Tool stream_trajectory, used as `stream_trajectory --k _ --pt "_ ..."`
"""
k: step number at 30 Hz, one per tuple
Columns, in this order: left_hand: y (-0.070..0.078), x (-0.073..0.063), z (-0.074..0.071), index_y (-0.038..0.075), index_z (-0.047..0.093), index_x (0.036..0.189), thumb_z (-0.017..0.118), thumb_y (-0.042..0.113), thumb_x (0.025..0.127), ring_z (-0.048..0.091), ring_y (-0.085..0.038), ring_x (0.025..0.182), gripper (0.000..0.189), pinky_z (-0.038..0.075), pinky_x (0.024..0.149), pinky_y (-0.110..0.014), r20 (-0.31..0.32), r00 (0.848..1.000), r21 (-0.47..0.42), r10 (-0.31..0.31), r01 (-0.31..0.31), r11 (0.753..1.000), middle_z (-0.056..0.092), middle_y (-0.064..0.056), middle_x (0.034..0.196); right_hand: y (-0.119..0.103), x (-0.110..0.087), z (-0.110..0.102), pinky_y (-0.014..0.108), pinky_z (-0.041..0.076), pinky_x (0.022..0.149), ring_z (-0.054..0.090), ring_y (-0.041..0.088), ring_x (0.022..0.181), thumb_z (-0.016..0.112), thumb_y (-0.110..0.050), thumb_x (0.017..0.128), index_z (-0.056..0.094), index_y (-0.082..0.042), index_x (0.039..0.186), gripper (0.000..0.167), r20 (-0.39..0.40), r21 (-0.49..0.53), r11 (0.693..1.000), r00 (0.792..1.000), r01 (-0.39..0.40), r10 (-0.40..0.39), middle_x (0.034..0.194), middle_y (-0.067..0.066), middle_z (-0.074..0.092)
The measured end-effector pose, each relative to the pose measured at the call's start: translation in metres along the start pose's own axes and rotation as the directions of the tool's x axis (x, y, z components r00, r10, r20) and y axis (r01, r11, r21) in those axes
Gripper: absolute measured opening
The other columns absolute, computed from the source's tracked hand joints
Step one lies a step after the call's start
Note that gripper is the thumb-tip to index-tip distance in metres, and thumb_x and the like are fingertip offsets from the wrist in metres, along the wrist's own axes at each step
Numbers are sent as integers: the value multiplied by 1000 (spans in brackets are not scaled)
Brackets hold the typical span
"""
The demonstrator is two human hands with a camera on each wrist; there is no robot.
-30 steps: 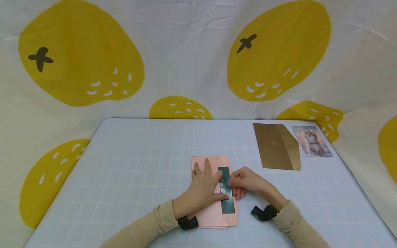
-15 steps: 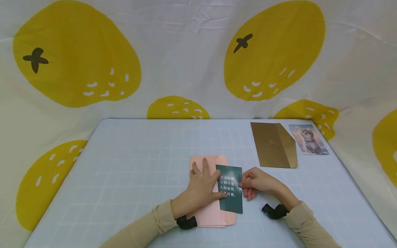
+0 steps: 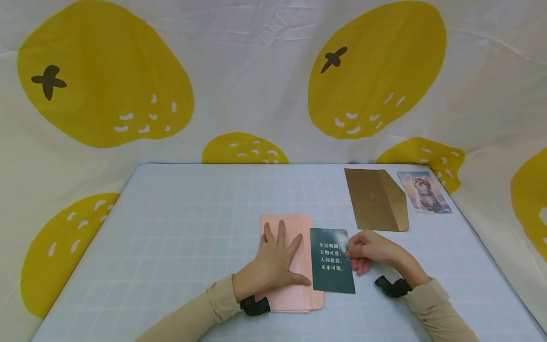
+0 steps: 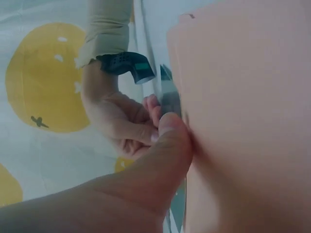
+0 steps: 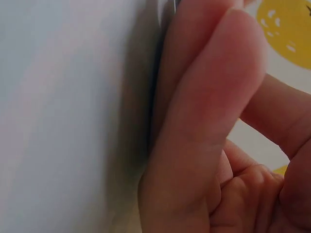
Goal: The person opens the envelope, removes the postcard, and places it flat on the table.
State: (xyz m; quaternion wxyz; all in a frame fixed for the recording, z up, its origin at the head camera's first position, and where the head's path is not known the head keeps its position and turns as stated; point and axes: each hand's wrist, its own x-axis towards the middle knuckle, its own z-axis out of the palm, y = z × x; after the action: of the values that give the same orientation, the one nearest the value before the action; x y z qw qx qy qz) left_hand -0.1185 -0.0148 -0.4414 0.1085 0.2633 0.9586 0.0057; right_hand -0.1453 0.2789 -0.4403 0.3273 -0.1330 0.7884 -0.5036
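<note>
Green card [image 3: 332, 280], printed with four lines of white characters, is at the right of the pink envelope [image 3: 287, 300]; its left edge appears to overlap the envelope's flap, at least in the lower part. Whether the card lies flat or is slightly raised: cannot tell. Right hand [image 3: 371, 251]: thumb and fingers pinch the card at its right edge, remaining fingers curled beneath. Left hand [image 3: 272, 263]: fingers spread wide, palm down on the pink envelope, thumb pointing toward the card. Brown envelope [image 3: 369, 199] lies farther back on the surface [image 3: 183, 247], toward the right, its pointed flap facing right. Kitten picture [image 3: 424, 192] is just beside it, near the right edge. Black wrist devices [image 3: 392, 287] on both arms.
</note>
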Motion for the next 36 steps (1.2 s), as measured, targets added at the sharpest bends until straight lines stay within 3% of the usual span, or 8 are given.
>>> stream_trajectory --k 6,12,17,22,36 --pt "-8 -2 -10 23 22 160 74 79 63 12 -60 141 123 34 110 -54 89 996 -106 -8 17 994 12 -23 163 5 -8 -6 31 54 50 67 26 52 61 -8 97 58 13 78 28 9 -5 1000 1000 -7 7 65 20 66" --pt "-10 -3 -18 15 24 158 80 75 57 13 -55 143 131 33 110 -54 121 993 -74 2 7 997 14 -21 163 10 -16 -10 30 54 49 66 22 51 62 -8 96 59 11 77 28 -21 -18 998 998 -54 53 65 19 66" --pt "-9 -5 -18 15 25 159 78 77 59 5 -53 145 129 22 115 -56 119 993 -45 16 -11 999 13 -21 163 13 -25 -13 28 53 49 66 24 51 62 -9 96 59 11 76 28 -24 -32 997 997 -70 69 65 20 66" --pt "-3 -8 -16 17 23 159 73 82 59 4 -53 145 129 18 115 -58 119 992 4 29 -30 1000 11 -22 163 18 -35 -18 28 53 49 67 23 52 62 -10 96 58 11 76 29 -19 -38 996 996 -86 85 65 18 66" --pt "28 -17 -3 24 16 161 52 94 64 -2 -52 146 125 9 115 -61 104 991 82 88 -97 992 2 -23 163 41 -77 -39 26 52 50 65 18 55 61 -12 96 60 10 80 27 -18 -32 980 981 -196 195 66 14 66"
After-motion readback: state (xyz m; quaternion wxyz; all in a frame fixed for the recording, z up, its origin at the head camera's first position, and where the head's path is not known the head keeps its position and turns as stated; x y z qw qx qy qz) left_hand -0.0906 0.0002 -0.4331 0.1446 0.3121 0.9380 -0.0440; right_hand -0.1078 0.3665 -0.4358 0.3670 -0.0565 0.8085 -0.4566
